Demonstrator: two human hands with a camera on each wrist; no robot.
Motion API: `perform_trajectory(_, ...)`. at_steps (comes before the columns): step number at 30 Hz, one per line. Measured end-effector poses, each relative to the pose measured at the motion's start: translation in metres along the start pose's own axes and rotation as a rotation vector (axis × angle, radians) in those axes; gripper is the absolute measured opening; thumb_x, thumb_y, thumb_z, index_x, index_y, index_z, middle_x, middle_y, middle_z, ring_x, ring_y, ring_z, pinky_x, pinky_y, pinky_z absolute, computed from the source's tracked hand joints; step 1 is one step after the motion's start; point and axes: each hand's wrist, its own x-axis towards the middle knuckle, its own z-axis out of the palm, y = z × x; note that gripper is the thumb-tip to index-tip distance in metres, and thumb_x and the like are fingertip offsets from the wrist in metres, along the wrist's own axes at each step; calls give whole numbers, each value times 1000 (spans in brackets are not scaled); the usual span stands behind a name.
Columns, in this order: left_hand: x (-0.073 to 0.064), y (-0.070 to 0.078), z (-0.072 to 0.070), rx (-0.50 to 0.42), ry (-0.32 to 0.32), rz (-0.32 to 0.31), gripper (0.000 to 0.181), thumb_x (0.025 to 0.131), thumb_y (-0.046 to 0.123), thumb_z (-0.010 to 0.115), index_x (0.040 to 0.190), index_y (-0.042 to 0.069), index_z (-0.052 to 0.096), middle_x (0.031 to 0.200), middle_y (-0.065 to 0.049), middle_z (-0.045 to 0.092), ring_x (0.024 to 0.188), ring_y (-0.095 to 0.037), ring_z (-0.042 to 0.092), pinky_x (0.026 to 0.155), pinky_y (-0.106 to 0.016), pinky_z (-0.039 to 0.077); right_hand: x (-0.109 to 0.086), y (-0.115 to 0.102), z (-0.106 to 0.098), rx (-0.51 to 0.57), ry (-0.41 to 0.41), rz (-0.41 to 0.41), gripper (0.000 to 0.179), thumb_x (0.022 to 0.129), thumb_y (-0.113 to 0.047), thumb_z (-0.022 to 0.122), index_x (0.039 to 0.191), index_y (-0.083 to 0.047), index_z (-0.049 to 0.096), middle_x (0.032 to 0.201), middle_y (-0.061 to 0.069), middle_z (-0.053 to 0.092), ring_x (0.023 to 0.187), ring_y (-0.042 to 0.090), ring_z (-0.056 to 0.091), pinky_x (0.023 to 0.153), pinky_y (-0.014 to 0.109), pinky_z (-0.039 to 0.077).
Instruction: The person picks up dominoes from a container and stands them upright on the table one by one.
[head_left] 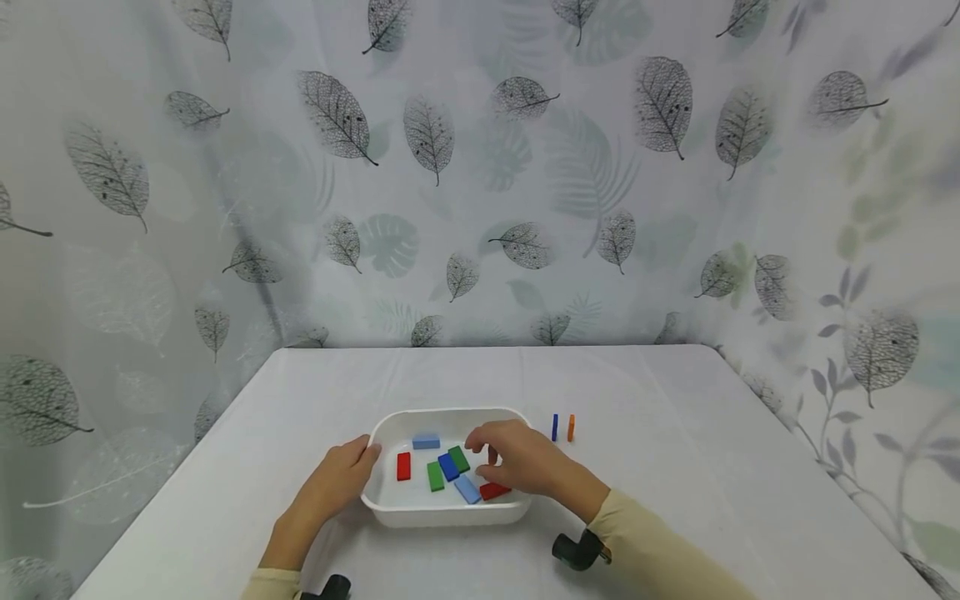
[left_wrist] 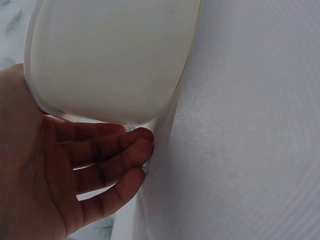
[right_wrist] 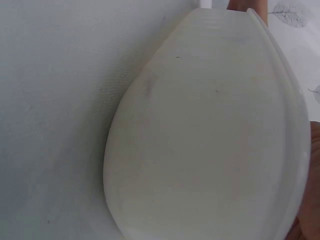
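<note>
A white plastic tray [head_left: 450, 517] stands on the table. My left hand [head_left: 339, 479] holds its left end, thumb at the rim and fingers by the outer wall [left_wrist: 115, 60]. Over the tray's right part hovers my right hand [head_left: 517, 457], its thumb and forefinger apart with nothing visible between them. Inside lie several small blocks: a red block [head_left: 403, 467], a light blue block [head_left: 426, 442], a green block [head_left: 436, 476] and a dark blue block [head_left: 448, 467] among them. Nearest the right hand is another red block [head_left: 493, 491]. In the right wrist view the tray wall mostly hides that hand.
Right of the tray, a thin dark blue block [head_left: 555, 427] and an orange block [head_left: 571, 427] stand on the white tablecloth [head_left: 675, 467]. A leaf-patterned curtain [head_left: 480, 208] hangs behind the table and along its sides.
</note>
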Motion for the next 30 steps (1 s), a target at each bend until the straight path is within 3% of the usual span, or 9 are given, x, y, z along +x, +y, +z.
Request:
perform_trajectory(11, 0, 1, 0, 15, 11, 5, 30, 109, 22, 48, 122, 1, 64, 95, -6, 67, 81, -22, 58, 67, -37, 50, 5, -6, 7, -145, -147, 181, 30, 84, -23, 88, 111, -15, 78, 90, -8, 66, 81, 9, 56, 72, 29, 51)
perform_trajectory(16, 0, -1, 2, 19, 13, 6, 28, 109, 22, 47, 119, 1, 64, 91, -6, 65, 81, -22, 57, 67, -37, 49, 5, -7, 8, -167, -181, 196, 30, 86, -23, 87, 113, -13, 78, 83, -8, 62, 78, 10, 55, 69, 27, 50)
perform_trajectory(23, 1, -3, 4, 19, 9, 7, 27, 109, 23, 48, 117, 2, 64, 79, -3, 57, 77, -20, 55, 64, -36, 47, 3, -8, 7, -211, -232, 147, 33, 83, -20, 89, 114, -13, 78, 86, -7, 64, 79, 9, 55, 70, 24, 50)
perform_trajectory(30, 2, -3, 3, 23, 13, 26, 26, 110, 23, 47, 114, 3, 64, 78, -2, 56, 76, -19, 54, 63, -36, 46, 3, -8, 9, -208, -208, 170, 16, 85, -13, 86, 100, -13, 80, 75, -9, 60, 73, 10, 55, 68, 25, 51)
